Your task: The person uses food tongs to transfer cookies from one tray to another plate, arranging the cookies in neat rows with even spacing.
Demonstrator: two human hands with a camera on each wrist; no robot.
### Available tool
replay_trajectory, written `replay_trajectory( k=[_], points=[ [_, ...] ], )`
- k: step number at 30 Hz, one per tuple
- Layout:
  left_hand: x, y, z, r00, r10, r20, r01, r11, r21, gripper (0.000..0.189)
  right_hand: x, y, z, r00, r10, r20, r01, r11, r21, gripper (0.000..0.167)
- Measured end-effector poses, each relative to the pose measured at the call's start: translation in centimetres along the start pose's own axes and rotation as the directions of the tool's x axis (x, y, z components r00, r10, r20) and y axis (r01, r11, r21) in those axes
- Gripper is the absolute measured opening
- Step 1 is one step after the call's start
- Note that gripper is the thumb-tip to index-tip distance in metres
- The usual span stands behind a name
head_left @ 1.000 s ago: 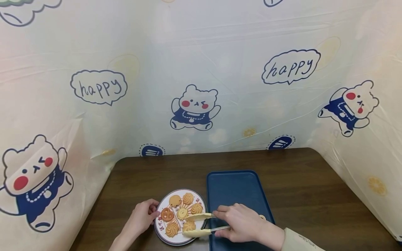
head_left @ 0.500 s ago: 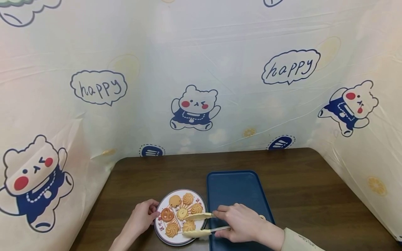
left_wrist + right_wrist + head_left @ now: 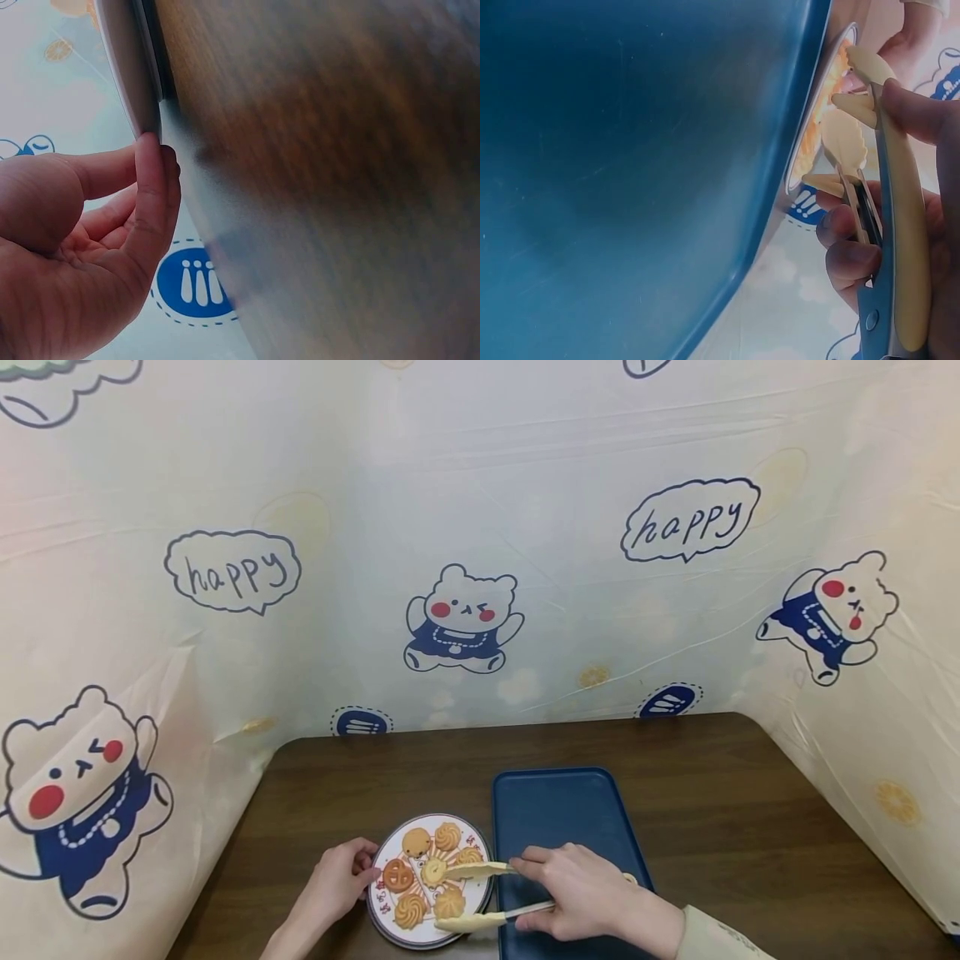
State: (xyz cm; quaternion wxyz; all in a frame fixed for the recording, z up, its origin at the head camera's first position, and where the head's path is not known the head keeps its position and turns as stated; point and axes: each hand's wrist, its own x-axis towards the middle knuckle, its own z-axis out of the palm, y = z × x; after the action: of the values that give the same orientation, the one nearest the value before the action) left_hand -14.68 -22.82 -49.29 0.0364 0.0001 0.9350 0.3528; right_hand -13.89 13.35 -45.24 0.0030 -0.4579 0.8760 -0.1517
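Note:
A white round plate (image 3: 388, 918) with a dark rim holds several cookies, among them a swirled cookie (image 3: 410, 911) and a pretzel-shaped cookie (image 3: 398, 876). At its left edge my left hand (image 3: 339, 878) pinches the rim; the left wrist view shows thumb and fingertips meeting at the plate edge (image 3: 129, 64). My right hand (image 3: 573, 893) grips a pair of cream-tipped tongs (image 3: 904, 225) from the right. The tongs' two tips stand apart over the plate's right side, around a swirled cookie (image 3: 450, 903), and nothing is clamped between them.
A dark blue rectangular tray (image 3: 558, 810) lies just right of the plate, with my right hand and forearm above it. Both rest on a brown wooden table (image 3: 720, 793). A printed cloth (image 3: 570, 527) with bears stands behind and at the sides.
The tongs' tips have spread a little wider, the upper one shifting away from the lower. My left hand, the plate and the tray stay where they were.

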Motion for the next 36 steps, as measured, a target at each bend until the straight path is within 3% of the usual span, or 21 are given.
replay_trajectory(
  k=[7,12,15,21,28,36],
  points=[
    [0.1,0.0,0.0,1.000,-0.011,0.006,0.011,1.000,-0.008,0.024,-0.4,0.3,-1.3,0.995,0.096,-0.008,-0.095,0.994,0.051,0.068],
    [0.0,0.0,-0.1,1.000,-0.010,0.003,0.010,1.000,-0.015,0.024,-1.1,0.9,-1.9,0.972,0.209,-0.107,-0.210,0.978,0.003,0.079],
    [0.0,0.0,-0.1,1.000,-0.003,0.002,0.003,1.000,-0.015,0.024,-1.6,1.5,-2.1,0.939,0.287,-0.190,-0.293,0.956,-0.003,0.087],
    [0.0,0.1,0.0,1.000,-0.018,0.011,0.018,1.000,-0.014,0.024,-2.9,2.6,-2.5,0.854,0.404,-0.329,-0.408,0.911,0.060,0.096],
    [0.0,0.0,0.0,1.000,-0.010,0.011,0.010,1.000,-0.015,0.024,-4.4,4.1,-2.9,0.774,0.493,-0.398,-0.458,0.869,0.187,0.094],
    [0.0,-0.2,0.1,1.000,0.012,-0.007,-0.013,1.000,-0.018,0.023,-7.2,6.2,-2.8,0.660,0.566,-0.494,-0.541,0.814,0.211,0.090]
  ],
)
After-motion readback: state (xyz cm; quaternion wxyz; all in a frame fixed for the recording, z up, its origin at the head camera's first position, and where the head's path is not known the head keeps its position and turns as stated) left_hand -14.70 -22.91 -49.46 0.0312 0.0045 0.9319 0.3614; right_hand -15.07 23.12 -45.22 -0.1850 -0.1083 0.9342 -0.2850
